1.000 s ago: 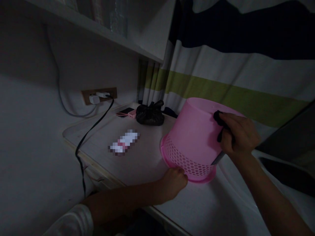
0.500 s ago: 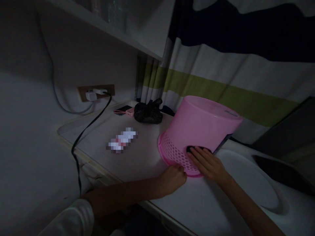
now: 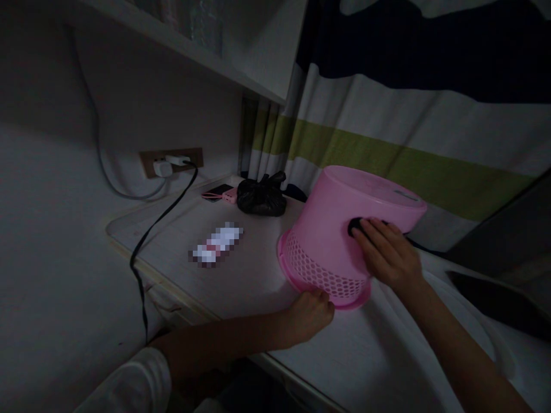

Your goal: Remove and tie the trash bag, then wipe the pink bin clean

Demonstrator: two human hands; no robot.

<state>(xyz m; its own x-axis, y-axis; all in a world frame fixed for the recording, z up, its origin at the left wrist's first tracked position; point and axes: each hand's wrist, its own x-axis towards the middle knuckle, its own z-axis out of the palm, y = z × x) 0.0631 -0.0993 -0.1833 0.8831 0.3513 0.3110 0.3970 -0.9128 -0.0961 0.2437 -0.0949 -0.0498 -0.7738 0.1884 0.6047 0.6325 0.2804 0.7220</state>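
A pink plastic wastebasket (image 3: 331, 212) stands upside down on the white counter, its base up and a band of honeycomb holes near the rim. My left hand (image 3: 310, 319) is closed on the near side of that rim, at the bottom. Against the smooth side wall, higher up, my right hand (image 3: 392, 255) presses a black cloth (image 3: 354, 226) with its fingers laid over it. Most of the cloth is hidden under the fingers, and its exact kind is hard to make out in the dim light.
A blurred-out phone-shaped thing (image 3: 217, 244) lies left of the wastebasket. Behind it are a knotted black plastic bag (image 3: 262, 196) and a small pink device (image 3: 230, 195). A black cable (image 3: 163, 211) runs from the wall socket (image 3: 148, 164) over the counter edge. A shelf (image 3: 253, 74) overhangs; a striped curtain (image 3: 387, 143) hangs behind.
My right hand has slid the black cloth up the wastebasket's side, from just above the holes towards the base. My left hand keeps its place at the rim.
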